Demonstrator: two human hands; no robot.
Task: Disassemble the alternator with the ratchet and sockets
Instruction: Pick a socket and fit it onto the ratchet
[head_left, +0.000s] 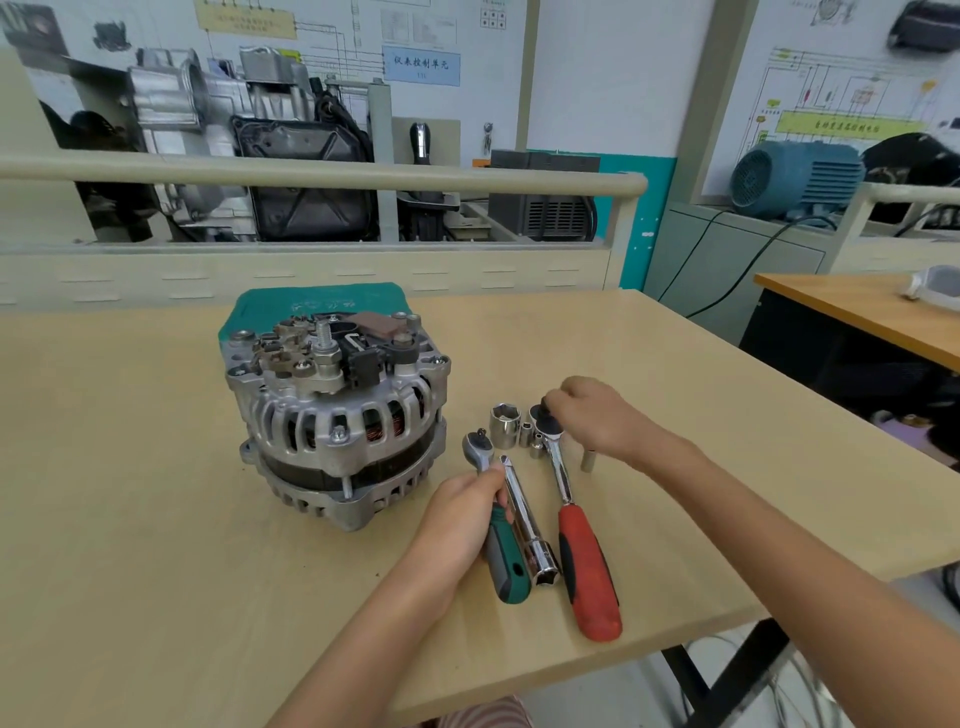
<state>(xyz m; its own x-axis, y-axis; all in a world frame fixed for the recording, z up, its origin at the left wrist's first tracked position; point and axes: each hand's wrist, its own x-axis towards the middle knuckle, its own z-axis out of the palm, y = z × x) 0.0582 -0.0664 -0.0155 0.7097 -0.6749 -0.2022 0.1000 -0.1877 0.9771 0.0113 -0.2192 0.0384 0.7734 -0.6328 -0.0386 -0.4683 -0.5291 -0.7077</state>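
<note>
Both grips are busy on the bench (156, 519): my left hand (460, 514) is curling round the green ratchet (498, 525), grasping it where the steel neck meets the green handle, with the ratchet head poking out above my fingers and the handle end lying on the bench toward me. My right hand (592, 415) is reaching over the head of the red ratchet (576, 525), fingers curled down and pinching something small and dark at that head; I cannot tell exactly what it is. The red ratchet is lying flat, its steel shaft running from my right fingertips toward me and its red handle ending near the bench edge. Between the two ratchets an extension bar (527, 525) is lying, touching or nearly touching the green handle, its wider socket end toward me. A large socket (505, 425) is standing upright just beyond the green ratchet's head, and two small sockets (531, 439) are sitting just beside it, close to the red ratchet's head. Under my right wrist a thin pin-like piece (588, 460) is standing upright on the bench. The alternator (337, 410) is sitting to the left of the tools, apart from both hands, its rear end with the threaded stud and terminals facing up. Its far side is resting over a green mat (311, 304).
</note>
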